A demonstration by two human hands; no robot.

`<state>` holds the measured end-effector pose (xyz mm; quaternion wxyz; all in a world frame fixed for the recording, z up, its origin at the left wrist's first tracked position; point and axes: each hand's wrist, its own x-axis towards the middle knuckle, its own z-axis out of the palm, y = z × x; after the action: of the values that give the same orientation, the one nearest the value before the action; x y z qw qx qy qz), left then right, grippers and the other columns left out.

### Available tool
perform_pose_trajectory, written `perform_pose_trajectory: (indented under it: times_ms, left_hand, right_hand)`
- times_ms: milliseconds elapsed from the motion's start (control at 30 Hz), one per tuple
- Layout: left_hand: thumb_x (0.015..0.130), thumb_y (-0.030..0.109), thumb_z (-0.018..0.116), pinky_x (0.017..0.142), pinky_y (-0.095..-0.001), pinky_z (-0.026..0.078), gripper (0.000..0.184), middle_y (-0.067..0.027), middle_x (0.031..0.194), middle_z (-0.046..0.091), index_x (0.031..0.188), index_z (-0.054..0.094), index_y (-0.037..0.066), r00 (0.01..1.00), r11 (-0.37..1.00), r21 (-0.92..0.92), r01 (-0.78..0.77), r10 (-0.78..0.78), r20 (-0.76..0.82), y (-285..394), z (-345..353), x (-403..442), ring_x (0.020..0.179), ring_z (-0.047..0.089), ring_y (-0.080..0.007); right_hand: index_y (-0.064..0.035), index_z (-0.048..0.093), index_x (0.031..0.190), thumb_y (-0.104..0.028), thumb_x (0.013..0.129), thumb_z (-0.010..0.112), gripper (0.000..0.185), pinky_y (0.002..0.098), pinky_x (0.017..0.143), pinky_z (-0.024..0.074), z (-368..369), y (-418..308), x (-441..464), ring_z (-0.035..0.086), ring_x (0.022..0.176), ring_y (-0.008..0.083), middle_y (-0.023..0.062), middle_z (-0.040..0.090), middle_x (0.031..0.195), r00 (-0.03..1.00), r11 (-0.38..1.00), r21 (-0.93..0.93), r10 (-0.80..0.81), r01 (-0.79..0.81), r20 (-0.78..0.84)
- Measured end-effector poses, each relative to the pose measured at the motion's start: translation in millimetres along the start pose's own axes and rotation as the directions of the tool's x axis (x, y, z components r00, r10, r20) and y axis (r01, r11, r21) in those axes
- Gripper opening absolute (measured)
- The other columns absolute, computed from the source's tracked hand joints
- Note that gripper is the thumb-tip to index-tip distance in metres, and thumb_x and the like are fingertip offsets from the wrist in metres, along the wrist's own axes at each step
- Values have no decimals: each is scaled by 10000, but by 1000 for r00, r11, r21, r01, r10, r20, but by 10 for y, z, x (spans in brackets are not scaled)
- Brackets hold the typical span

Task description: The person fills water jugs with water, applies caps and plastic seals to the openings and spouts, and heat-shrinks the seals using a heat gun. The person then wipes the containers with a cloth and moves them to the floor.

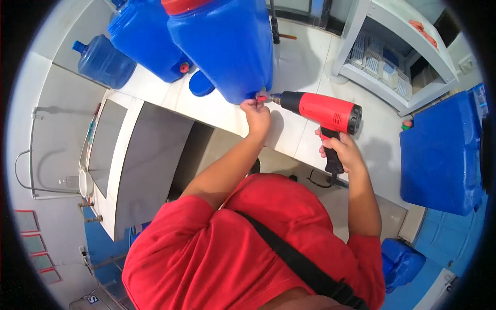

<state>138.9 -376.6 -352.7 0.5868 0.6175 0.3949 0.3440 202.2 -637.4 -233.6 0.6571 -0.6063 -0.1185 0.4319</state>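
Observation:
My right hand (pixel 345 150) is wrapped round the black handle of a red and black heat gun (pixel 323 110). Its metal nozzle points left at a small tap (pixel 261 96) with a red part, low on a large blue water container (pixel 222 46). At that tap, the fingers of my left hand (pixel 257 118) are closed on it from below; my fingers partly hide it. A red cap tops the container, which stands on the white tiled counter (pixel 293 129). A round blue lid (pixel 201 83) lies beside its base.
Left of the container stand another blue container (pixel 147 39) with a red tap and a clear blue bottle (pixel 106 62). A white cabinet (pixel 395 57) with baskets inside is at the back right. Another blue container (pixel 439 152) sits at the right.

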Motion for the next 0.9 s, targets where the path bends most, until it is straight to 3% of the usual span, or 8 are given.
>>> perform_pose_trajectory:
  times_ms: [133, 233, 333, 433, 567, 767, 833, 900]
  left_hand:
    - [906, 81, 527, 756, -289, 459, 110, -74, 971, 596, 1008, 501, 47, 942, 713, -623, 322, -180, 282, 53, -79, 181, 839, 564, -160]
    - [961, 287, 516, 720, -287, 477, 238, -31, 896, 637, 914, 570, 61, 806, 498, -641, 584, -449, 386, 419, -155, 148, 761, 592, -153]
    - [985, 476, 431, 654, -285, 518, 420, -25, 872, 682, 958, 593, 90, 364, 226, -287, 931, -633, 683, 743, -212, 220, 691, 632, -139]
    - [994, 473, 419, 631, -285, 527, 416, -15, 843, 670, 950, 590, 96, 455, 189, -430, 883, -574, 681, 430, -84, 395, 697, 646, -123]
    - [1007, 422, 411, 641, -323, 555, 344, -43, 850, 692, 892, 521, 116, 474, 229, -426, 876, -579, 663, 131, -45, 535, 640, 651, -144]
    - [993, 351, 496, 711, -335, 541, 272, -62, 929, 655, 1000, 544, 83, 313, 467, 2, 884, -597, 739, 763, -479, 296, 794, 634, -177]
    - [900, 215, 668, 809, -301, 495, 419, -75, 1084, 574, 1226, 480, 30, 616, 997, 28, -77, 26, 788, 762, -817, 165, 944, 572, -163]
    - [781, 168, 793, 920, -360, 443, 613, -122, 1153, 561, 1270, 460, 7, 705, 804, 10, -595, 516, 487, 1205, -1099, 110, 989, 551, -202]
  right_hand:
    - [28, 525, 1232, -26, 755, 595, 485, 328, 659, 533, -57, -268, -236, 626, 752, 191, 143, 577, 1185, 991, 989, 69, -129, 131, -27]
    - [37, 464, 1364, -152, 657, 693, 767, 334, 626, 531, -111, -705, -444, 654, 709, 224, 227, 591, 1278, 901, 894, 110, -433, 434, -39]
    - [40, 446, 1392, -214, 686, 690, 789, 297, 624, 527, 26, -1477, -604, 646, 685, 205, 243, 605, 1276, 755, 767, -79, -641, 637, -139]
    - [46, 492, 1332, -215, 766, 640, 640, 279, 626, 522, -85, -2115, -414, 615, 659, 170, 210, 644, 1201, 637, 656, -270, -752, 705, -166]
    - [17, 597, 1207, -254, 791, 647, 499, 285, 619, 517, -316, -2878, 20, 622, 672, 151, 100, 672, 891, 580, 619, -659, -747, 428, -325]
    - [18, 648, 1109, -252, 751, 711, 453, 343, 696, 529, -925, -3644, 812, 635, 678, 204, 172, 705, 853, 630, -48, -943, -755, -330, -182]
    - [12, 656, 1103, -249, 771, 712, 426, 357, 728, 528, -984, -3717, 853, 648, 709, 227, 174, 711, 878, 673, -83, -927, -712, -365, -201]
    - [6, 664, 1096, -245, 791, 714, 398, 371, 760, 527, -808, -3652, 821, 660, 740, 251, 176, 716, 904, 724, -117, -913, -652, -390, -226]
